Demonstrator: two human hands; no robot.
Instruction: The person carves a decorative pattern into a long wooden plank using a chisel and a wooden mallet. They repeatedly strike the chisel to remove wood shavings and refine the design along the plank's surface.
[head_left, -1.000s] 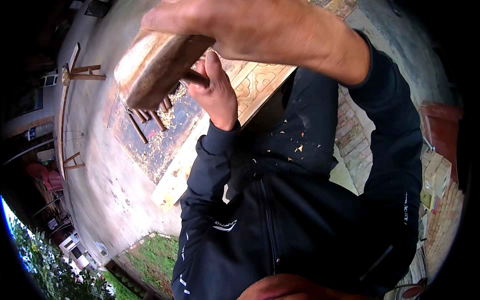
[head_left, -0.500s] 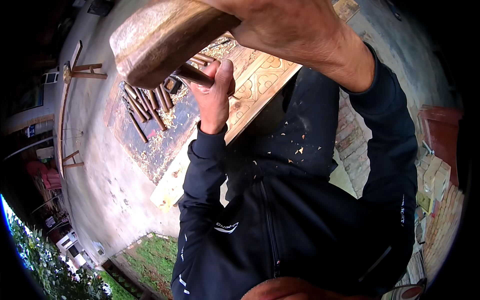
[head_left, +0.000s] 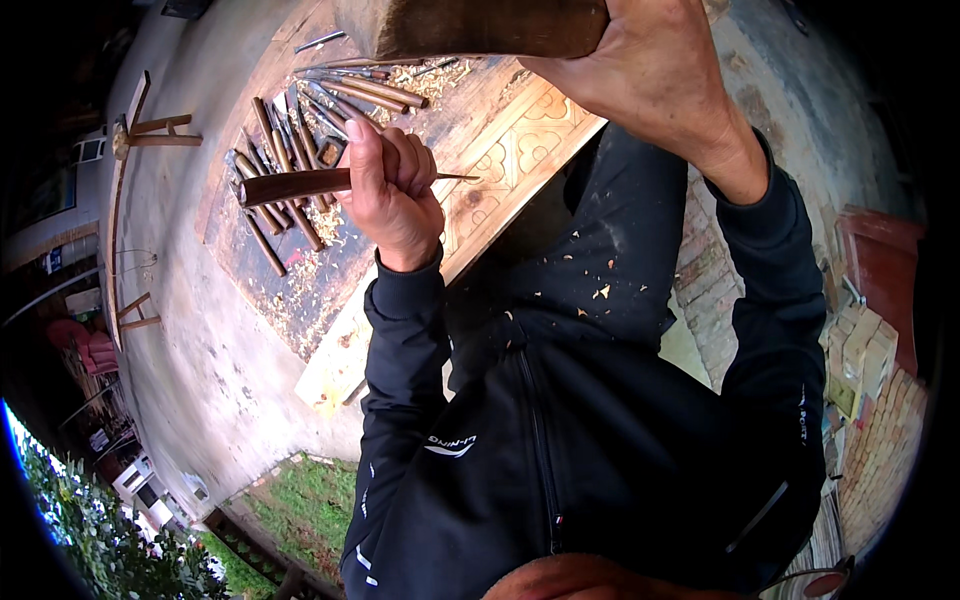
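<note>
My left hand (head_left: 398,205) is wrapped round a chisel (head_left: 292,185), its dark wooden handle lying crosswise and its thin tip pointing right over a pale plank (head_left: 545,140) carved with flower-like outlines. Higher up, my right hand (head_left: 660,85) grips a heavy wooden mallet (head_left: 480,30) at the top edge, partly out of view; its grip is hidden. Behind my left hand, several carving tools (head_left: 271,150) with round wooden handles lie fanned out among shavings (head_left: 315,275) on a worn dark board (head_left: 260,285).
A wooden trestle frame (head_left: 155,140) stands on the concrete (head_left: 200,400) at left, with grass (head_left: 320,510) behind me at lower left. My dark-clothed leg (head_left: 610,240) is beside the plank. Pale blocks (head_left: 855,360) and a red-brown object (head_left: 880,280) are at right.
The mallet has moved up and right with my right hand, uncovering more tools. My left hand has shifted left, and the chisel handle now lies more nearly horizontal.
</note>
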